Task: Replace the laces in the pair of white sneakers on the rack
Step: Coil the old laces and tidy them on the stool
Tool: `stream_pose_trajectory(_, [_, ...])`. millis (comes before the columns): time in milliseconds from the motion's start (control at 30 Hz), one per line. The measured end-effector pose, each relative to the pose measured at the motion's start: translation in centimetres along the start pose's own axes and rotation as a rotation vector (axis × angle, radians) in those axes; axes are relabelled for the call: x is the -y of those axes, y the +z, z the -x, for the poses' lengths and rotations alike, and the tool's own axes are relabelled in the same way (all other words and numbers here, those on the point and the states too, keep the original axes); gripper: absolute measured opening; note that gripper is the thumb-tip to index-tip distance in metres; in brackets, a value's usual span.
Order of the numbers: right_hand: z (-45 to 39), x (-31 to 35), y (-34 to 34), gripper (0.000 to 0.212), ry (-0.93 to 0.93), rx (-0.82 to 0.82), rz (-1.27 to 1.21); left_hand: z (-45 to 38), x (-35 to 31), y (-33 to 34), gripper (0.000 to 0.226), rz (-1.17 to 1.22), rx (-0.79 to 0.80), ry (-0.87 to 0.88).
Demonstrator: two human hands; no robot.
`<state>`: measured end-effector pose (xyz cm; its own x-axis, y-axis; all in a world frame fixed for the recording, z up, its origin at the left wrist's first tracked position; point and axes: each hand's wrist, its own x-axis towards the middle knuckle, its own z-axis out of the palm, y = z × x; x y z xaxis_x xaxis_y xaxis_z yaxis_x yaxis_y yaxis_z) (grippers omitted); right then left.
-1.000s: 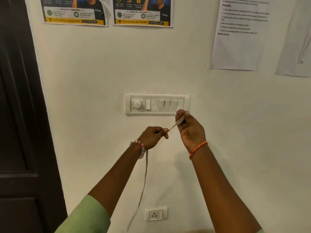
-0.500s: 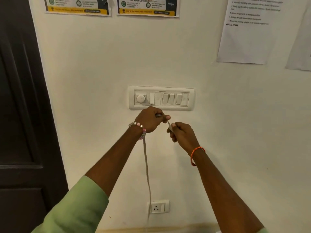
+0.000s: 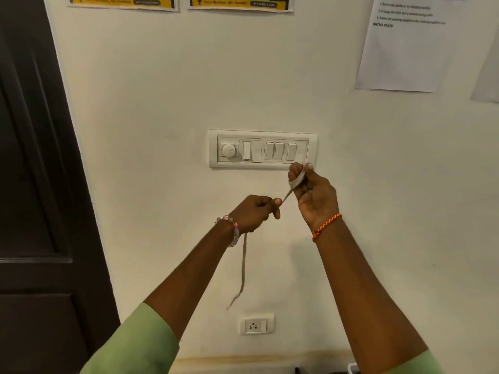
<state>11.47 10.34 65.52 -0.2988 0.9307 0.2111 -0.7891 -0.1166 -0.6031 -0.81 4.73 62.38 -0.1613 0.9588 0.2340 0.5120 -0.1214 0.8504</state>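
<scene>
Right hand [image 3: 314, 194] has the flat grey fabric shoelace [image 3: 293, 184] looped over its curled fingers; left hand [image 3: 252, 211] pinches the same lace just beside it, short span taut between, loose tail hanging down below the left wrist. Likely winding the lace into a coil: keep tension even, feed the tail steadily. White switch panel [image 3: 263, 149] on the far wall. Sneakers, rack not in view.

Soft even indoor light, faint arm shadows on the wall [image 3: 162, 103], poster text blurred, wide-angle bending at edges
</scene>
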Motion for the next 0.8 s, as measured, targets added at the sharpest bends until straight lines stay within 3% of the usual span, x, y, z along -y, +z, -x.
stream_pose_trajectory(200, [-1.2, -2.8, -2.8, 0.017, -0.298, -0.168, 0.735, 0.0, -0.9, -1.7, 0.029, -0.185, -0.069, 0.145])
stream_pose_trajectory(300, [-0.6, -3.5, -3.9, 0.023, -0.321, -0.086, 1.086, -0.5, -1.6, -2.8, 0.024, -0.173, -0.175, 0.183])
stream_pose_trajectory(400, [0.5, -3.6, -3.8, 0.029, -0.203, 0.061, 1.161, -1.0, -1.8, -3.5, 0.025, -0.193, -0.226, 0.195])
stream_pose_trajectory(500, [1.1, -3.1, -3.2, 0.041, -0.07, 0.145, 1.021, -1.5, -1.2, -3.6, 0.025, -0.166, -0.254, 0.155])
stream_pose_trajectory(700, [1.2, -1.8, -2.2, 0.049, 0.161, 0.114, 0.382, -0.7, 0.0, -2.0, 0.03, 0.02, -0.183, 0.066])
stream_pose_trajectory(800, [1.0, -1.6, -1.8, 0.039, 0.194, 0.124, 0.056, 0.1, 0.4, -0.7, 0.03, 0.048, -0.089, 0.04])
